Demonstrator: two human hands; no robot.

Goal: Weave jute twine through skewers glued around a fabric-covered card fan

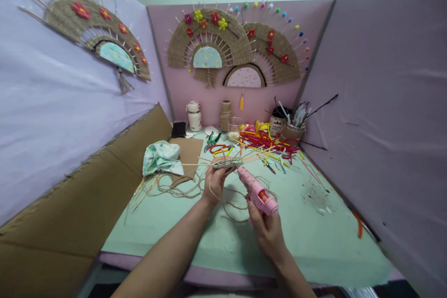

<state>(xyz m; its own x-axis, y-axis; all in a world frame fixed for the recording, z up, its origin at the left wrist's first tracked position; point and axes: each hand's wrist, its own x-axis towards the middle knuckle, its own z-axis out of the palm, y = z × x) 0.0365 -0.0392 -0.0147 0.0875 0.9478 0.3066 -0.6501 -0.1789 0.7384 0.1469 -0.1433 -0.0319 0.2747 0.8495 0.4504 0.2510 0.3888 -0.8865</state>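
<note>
My left hand (pixel 215 181) is closed around a small half-round piece (pixel 226 164) covered in pale green cloth, with several thin wooden sticks (pixel 256 154) fanning out from it. My right hand (pixel 264 226) grips a pink hot glue gun (pixel 256 191), its nozzle close to the edge of the half-round piece. Whether the tip touches it I cannot tell. Loose jute twine (pixel 232 206) loops around my left wrist and over the table below.
Crumpled green cloth (pixel 161 157) and cardboard (pixel 192 149) lie left. Behind are green pruners (pixel 212 139), red scissors (pixel 217 149), a twine spool (pixel 226 114), a white bottle (pixel 194 116) and red pipe cleaners (pixel 265 142). Finished fans (pixel 213 18) hang on the back wall.
</note>
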